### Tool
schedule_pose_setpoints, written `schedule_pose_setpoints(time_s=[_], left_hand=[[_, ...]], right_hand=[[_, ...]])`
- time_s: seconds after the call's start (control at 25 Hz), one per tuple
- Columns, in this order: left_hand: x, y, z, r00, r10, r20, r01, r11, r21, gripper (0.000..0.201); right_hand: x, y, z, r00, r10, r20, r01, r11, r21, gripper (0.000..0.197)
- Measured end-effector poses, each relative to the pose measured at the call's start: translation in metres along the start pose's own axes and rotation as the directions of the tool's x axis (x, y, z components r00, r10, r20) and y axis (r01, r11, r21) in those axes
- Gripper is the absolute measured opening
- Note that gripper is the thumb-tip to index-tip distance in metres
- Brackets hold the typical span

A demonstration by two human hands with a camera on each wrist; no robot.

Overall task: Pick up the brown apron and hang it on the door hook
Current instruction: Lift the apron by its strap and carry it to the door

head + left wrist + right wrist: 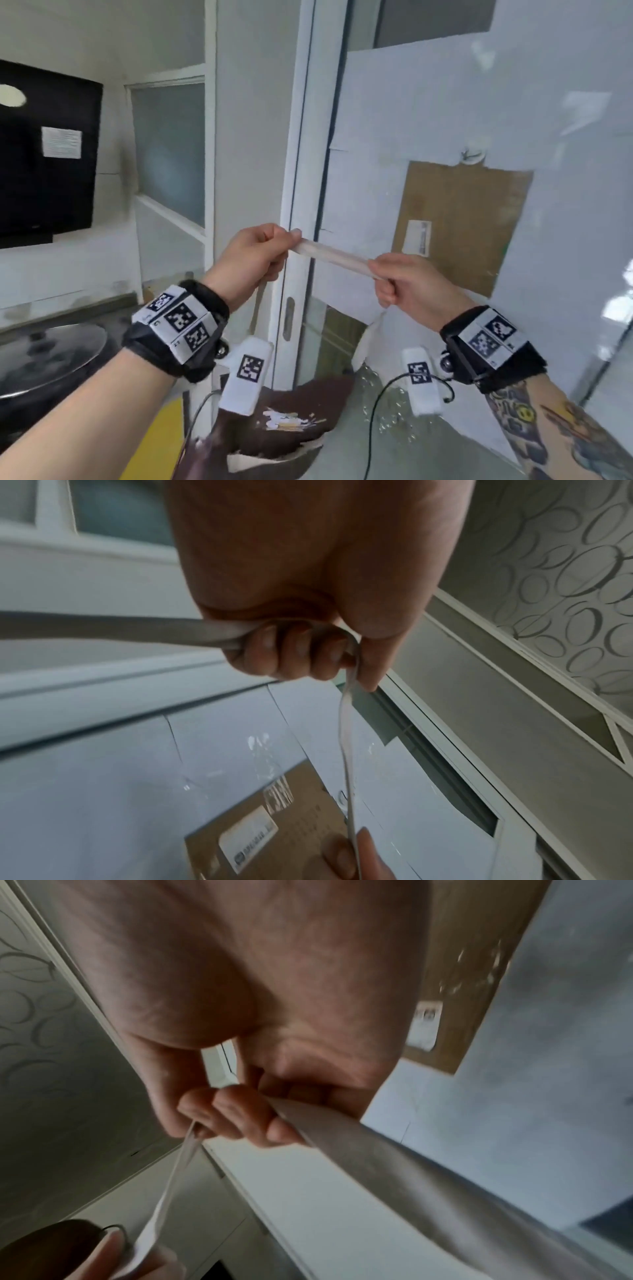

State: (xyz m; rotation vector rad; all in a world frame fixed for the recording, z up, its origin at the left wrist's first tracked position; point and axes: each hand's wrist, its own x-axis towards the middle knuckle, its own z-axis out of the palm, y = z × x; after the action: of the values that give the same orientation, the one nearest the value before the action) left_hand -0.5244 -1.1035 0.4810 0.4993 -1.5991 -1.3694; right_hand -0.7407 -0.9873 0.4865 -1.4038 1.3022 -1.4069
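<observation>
Your left hand (251, 260) and your right hand (409, 286) each pinching the flat pale cloth strap (334, 256) stretched between them, soft brown apron (284, 421) hanging below, small clear door hook (472, 156) up higher on the white door (428, 120)

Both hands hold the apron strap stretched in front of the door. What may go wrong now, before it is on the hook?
1. The hook is small and sits above the strap; the strap could miss it or slide off.
2. The left hand and right hand grip only the strap, so the hanging brown apron may swing and tug it free.
3. The apron's weight might loosen the hook.
</observation>
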Motion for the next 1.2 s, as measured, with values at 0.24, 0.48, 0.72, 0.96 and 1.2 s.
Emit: schedule_pose_setpoints(time_s=[0.24,0.48,0.72,0.96,1.2], left_hand=[[0.087,0.017,0.107,0.992,0.111,0.065,-0.112,0.994,0.011,0.015],[0.153,0.036,0.167,0.951,0.306,0.038,-0.303,0.950,-0.076,0.015],[0.212,0.032,0.194,0.915,0.404,-0.008,-0.403,0.914,0.048,0.008],[0.249,0.036,0.215,0.902,0.421,0.098,-0.432,0.883,0.182,0.021],[0.235,-0.009,0.216,0.918,0.345,0.196,-0.373,0.919,0.127,0.012]], right_hand=[[0.005,-0.037,-0.090,0.917,-0.145,-0.370,0.082,0.980,-0.180,0.018],[0.021,-0.096,-0.145,0.739,-0.412,-0.534,0.096,0.848,-0.522,0.023],[0.059,-0.125,-0.167,0.600,-0.560,-0.572,-0.084,0.666,-0.741,0.040],[0.092,-0.124,-0.178,0.584,-0.529,-0.615,-0.246,0.607,-0.755,0.042],[0.072,-0.072,-0.162,0.675,-0.412,-0.613,-0.346,0.557,-0.755,0.042]])
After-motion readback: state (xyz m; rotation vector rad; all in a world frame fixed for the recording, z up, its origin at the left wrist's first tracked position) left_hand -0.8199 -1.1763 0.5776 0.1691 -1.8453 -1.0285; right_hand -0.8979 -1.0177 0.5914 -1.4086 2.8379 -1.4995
